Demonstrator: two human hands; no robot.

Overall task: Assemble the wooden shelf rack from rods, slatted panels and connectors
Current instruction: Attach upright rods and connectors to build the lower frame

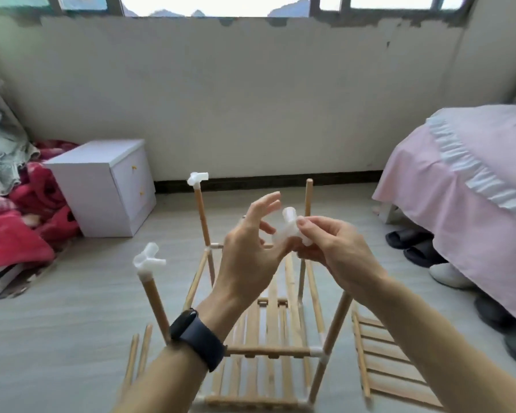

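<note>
Half-built pale wooden rack point(268, 351) stands on grey floor point(72, 308); all else is placed relative to it. Above its middle, R hand point(331, 248) pinches a translucent white plastic multi-socket connector point(291, 225) btw thumb and curled fingers. L hand point(248, 254), black wristband point(197, 338) on the wrist, is wide open just beside that connector, fingers spread, gripping nothing. Can't tell if its palm edge touches the plastic.

Rack itself: slatted wooden panel point(265, 323) sits low inside, w/ four round wooden uprights at the corners. Front-L upright point(155, 305) is capped w/ a white front-L cap connector point(149, 257). Back-L upright point(203, 222) has a back-L cap connector point(197, 177). Back-R upright point(309, 198) has a bare top. Front-R upright point(337, 323) has its top hidden behind the R forearm.

Just R of the rack, a loose slatted wooden panel point(390, 365) lies flat on the floor. Just L of it lie two loose wooden rods point(137, 359). Further L and behind are a white two-drawer cabinet point(102, 186) and a red blanket heap point(18, 222). Far R is a pink-covered bed point(459, 189), w/ dark slippers point(411, 245) at its edge.
</note>
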